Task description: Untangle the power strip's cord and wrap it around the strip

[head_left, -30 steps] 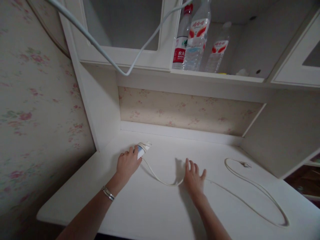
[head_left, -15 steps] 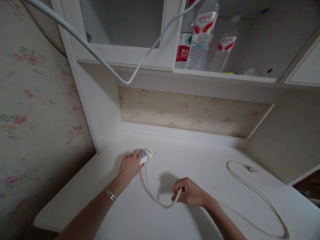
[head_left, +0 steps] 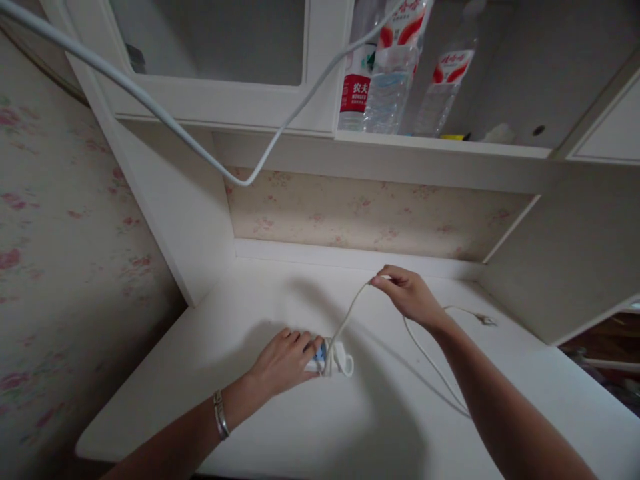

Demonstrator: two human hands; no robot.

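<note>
My left hand (head_left: 285,360), with a bracelet at the wrist, is closed around one end of a white and blue power strip (head_left: 341,360) above the white desk. Several turns of its off-white cord (head_left: 350,310) are wound round the strip's middle. From there the cord rises taut to my right hand (head_left: 407,293), which pinches it between thumb and fingers, higher and to the right. Beyond that hand the cord hangs down in a loop behind my right forearm. Its plug (head_left: 486,320) lies on the desk at the right.
Overhead a white cable (head_left: 200,153) sags across the view in front of the cabinet. Plastic bottles (head_left: 390,87) stand on the open shelf (head_left: 450,148) above the desk (head_left: 240,427). Flowered wallpaper (head_left: 65,267) covers the wall at left.
My right hand has moved up and away with the cord, pulling it from a slack loop to a raised line. My left hand and the power strip have shifted right and nearer.
</note>
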